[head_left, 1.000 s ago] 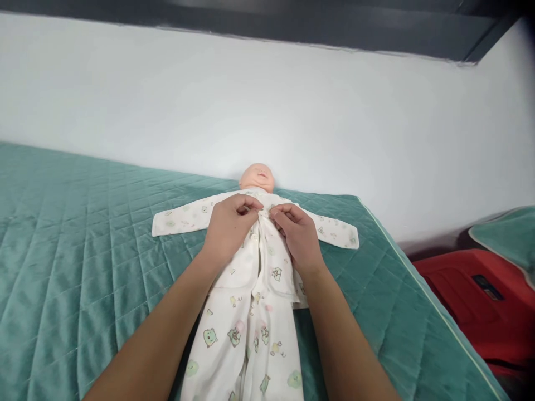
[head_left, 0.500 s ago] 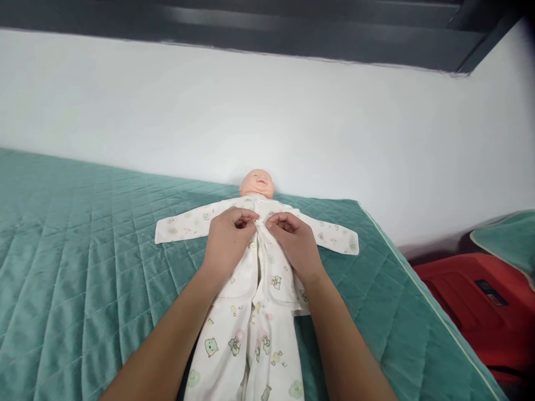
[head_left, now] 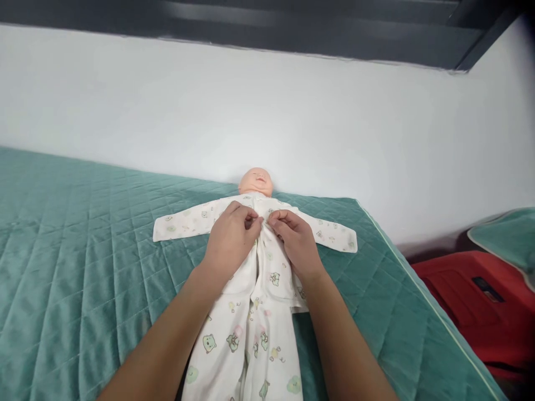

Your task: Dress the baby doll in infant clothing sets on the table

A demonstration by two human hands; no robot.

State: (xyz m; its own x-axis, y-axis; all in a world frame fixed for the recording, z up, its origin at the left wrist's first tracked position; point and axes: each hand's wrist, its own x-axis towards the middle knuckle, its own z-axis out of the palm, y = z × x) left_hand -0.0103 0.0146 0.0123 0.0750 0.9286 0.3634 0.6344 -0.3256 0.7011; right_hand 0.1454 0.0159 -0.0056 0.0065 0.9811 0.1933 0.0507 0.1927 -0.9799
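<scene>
A baby doll [head_left: 256,181] lies on its back, dressed in a white printed shirt [head_left: 273,273] and matching trousers [head_left: 251,356]. The shirt's sleeves stretch out to both sides. My left hand [head_left: 235,236] is closed in a pinch at the left edge of the shirt's front opening, high on the chest. Opposite it, my right hand [head_left: 296,238] pinches the right edge of the opening. The fingertips of both hands are close together, and they hide the fastening there. Below them the shirt front hangs slightly apart.
The doll rests on a green quilted bedspread [head_left: 92,250], against a white wall [head_left: 167,111]. Beyond the bed's right edge stands a red plastic object [head_left: 468,301], with green cloth [head_left: 505,234] above it. A dark beam [head_left: 234,28] crosses the top.
My left hand's fingertips have shifted slightly right, toward my right hand, and now cover a button that showed before. The right hand stays at the shirt edge.
</scene>
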